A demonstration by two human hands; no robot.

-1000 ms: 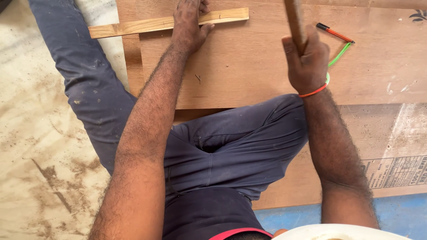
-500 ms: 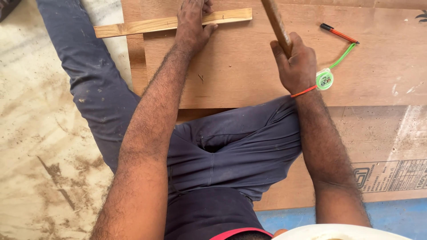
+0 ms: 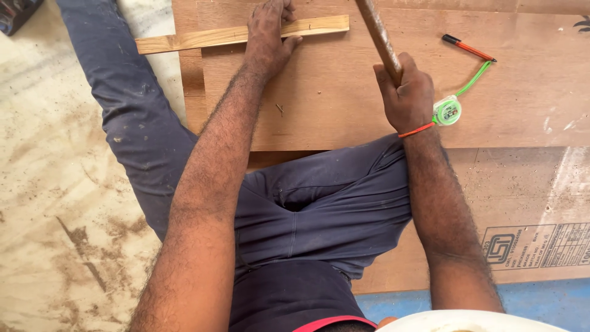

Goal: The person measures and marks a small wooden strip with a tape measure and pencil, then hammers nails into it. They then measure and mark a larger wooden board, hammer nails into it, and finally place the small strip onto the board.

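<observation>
The thin wooden strip (image 3: 239, 35) lies flat along the far edge of the plywood sheet (image 3: 344, 104), its left end sticking out past the sheet's edge over the floor. I see the left hand (image 3: 268, 34) pressed down flat on the strip's middle, fingers spread across it — it pins the strip, it does not grip it. The right hand (image 3: 405, 92) is closed tight around a round wooden handle (image 3: 378, 37), which rises out of the top of the view; I cannot see the tool's head.

What worries me from here: the pinning fingers sit right on the strip, so a stroke landing off line would likely catch them. The overhanging left end has nothing under it, and I judge a blow there could tip or split the strip. A small nail (image 3: 279, 109) lies loose on the plywood near the left forearm — easy to kneel or lean on. The green tape measure (image 3: 447, 111) and the red pencil (image 3: 468, 47) lie just beside the right hand and could be knocked away on a backswing.
</observation>
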